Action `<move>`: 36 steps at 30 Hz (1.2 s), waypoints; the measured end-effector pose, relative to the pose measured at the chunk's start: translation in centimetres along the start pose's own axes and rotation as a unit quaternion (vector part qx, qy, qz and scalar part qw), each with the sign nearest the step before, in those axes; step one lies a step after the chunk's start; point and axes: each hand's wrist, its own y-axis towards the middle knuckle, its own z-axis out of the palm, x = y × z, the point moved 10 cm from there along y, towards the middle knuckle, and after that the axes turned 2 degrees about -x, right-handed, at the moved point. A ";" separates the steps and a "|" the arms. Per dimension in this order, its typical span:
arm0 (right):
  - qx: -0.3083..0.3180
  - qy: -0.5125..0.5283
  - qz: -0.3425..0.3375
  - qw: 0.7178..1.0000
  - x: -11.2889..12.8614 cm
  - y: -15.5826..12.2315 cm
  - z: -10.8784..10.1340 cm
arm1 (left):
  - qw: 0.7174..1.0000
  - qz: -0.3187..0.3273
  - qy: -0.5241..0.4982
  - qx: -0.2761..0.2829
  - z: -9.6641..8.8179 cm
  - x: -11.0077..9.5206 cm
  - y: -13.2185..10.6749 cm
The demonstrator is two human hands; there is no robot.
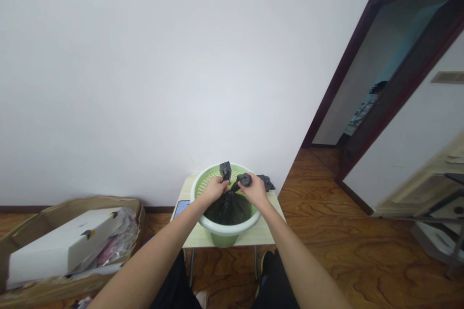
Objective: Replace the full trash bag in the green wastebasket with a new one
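A black plastic bag [235, 210] lies inside a green basket [225, 228] with a pale rim and perforated sides. My left hand [216, 188] pinches one gathered end of the bag, which sticks up above the fingers. My right hand [255, 190] grips another end, bunched beside its thumb. Between the hands the two ends meet over the bag's middle, twisted together or knotted; I cannot tell which. More black plastic [267, 183] lies on the small table just beyond my right hand.
The basket stands on a small light table [263, 235] against a white wall. A phone [181, 207] lies at its left edge. On the floor at left, an open cardboard box [96, 201] holds a white box [65, 246] and plastic wrapping. Through the doorway at right, a person [377, 89] is partly visible.
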 end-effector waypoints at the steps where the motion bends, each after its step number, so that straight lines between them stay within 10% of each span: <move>1: 0.000 0.003 -0.016 1.000 0.2 -0.1 0.0 | 1.000 0.002 0.006 -0.001 0.0 0.1 0.1; 14: 0.020 0.192 0.030 0.981 -0.7 0.2 0.4 | 0.999 0.014 0.019 0.023 0.4 -0.2 0.0; 36: 0.026 0.150 0.009 0.988 -1.2 0.6 0.8 | 0.994 0.012 -0.110 0.020 0.5 0.1 0.3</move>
